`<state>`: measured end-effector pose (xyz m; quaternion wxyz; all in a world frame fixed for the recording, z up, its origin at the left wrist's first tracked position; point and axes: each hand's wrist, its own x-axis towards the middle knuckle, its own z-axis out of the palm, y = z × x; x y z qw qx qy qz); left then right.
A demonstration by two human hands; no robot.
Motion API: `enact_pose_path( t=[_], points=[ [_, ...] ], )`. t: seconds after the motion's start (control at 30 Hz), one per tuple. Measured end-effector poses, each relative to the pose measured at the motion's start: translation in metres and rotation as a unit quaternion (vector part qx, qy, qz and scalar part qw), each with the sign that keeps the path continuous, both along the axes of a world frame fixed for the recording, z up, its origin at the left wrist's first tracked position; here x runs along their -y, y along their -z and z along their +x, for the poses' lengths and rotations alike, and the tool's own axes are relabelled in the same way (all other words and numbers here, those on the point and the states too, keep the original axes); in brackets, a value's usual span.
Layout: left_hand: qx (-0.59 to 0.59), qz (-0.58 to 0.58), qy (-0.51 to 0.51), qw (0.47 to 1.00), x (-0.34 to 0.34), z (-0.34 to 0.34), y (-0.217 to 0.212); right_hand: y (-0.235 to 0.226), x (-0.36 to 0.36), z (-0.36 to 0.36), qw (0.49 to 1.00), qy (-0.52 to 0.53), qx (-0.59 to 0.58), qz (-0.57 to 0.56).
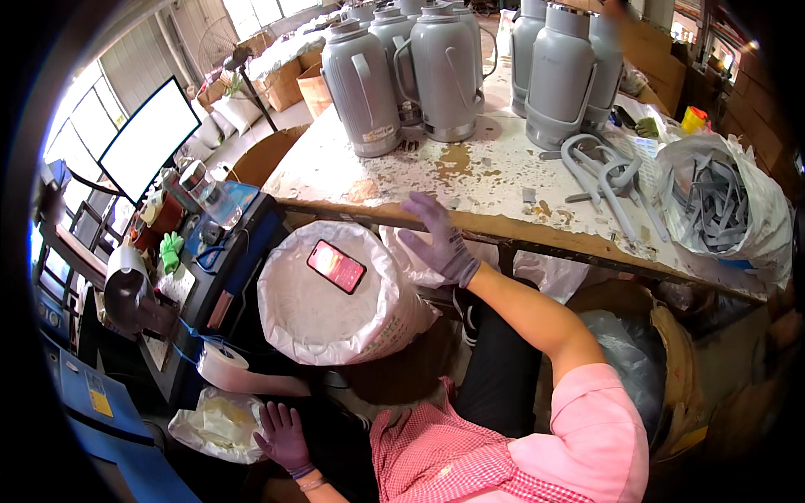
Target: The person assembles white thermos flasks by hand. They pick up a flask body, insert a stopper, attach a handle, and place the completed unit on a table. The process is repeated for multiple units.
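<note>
My right hand (pixel 442 245), in a thin purple glove, hovers just below the near table edge with its fingers apart and nothing in them. Beside it on the left stands a white woven sack (pixel 402 314) with a phone (pixel 336 267) lying on top, its screen lit pink. My left hand (pixel 285 438), gloved the same way, is low on the left by my leg. Its fingers are spread and hold nothing. A small plastic bag (pixel 220 427) of pale stuff sits right next to that hand.
On the worn white table (pixel 402 180) stand several grey vacuum flasks (pixel 362 92). Loose grey handles (pixel 608 176) and a bag of grey strips (pixel 717 205) lie to the right. A monitor (pixel 151 138), a paper roll (pixel 222 362) and a drinking bottle (pixel 210 194) are at left.
</note>
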<state>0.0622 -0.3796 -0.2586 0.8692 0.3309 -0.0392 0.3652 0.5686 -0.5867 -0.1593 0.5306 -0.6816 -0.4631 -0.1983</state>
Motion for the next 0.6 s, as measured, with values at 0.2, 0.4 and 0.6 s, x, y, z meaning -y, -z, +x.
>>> enact_pose_path(
  t=[0.2, 0.4, 0.6],
  points=[
    [0.003, -0.006, -0.043, 0.999, 0.003, -0.025, 0.007, -0.017, -0.009, -0.011, 0.999, -0.012, -0.039, 0.018],
    [0.083, -0.033, -0.042, 0.995, -0.012, -0.116, 0.025, -0.029, -0.025, -0.018, 0.998, -0.032, -0.043, 0.041],
    [-0.020, -0.394, -0.568, 0.723, 0.027, -0.214, 0.042, -0.025, -0.029, -0.021, 0.990, -0.098, -0.088, 0.049]
  ],
)
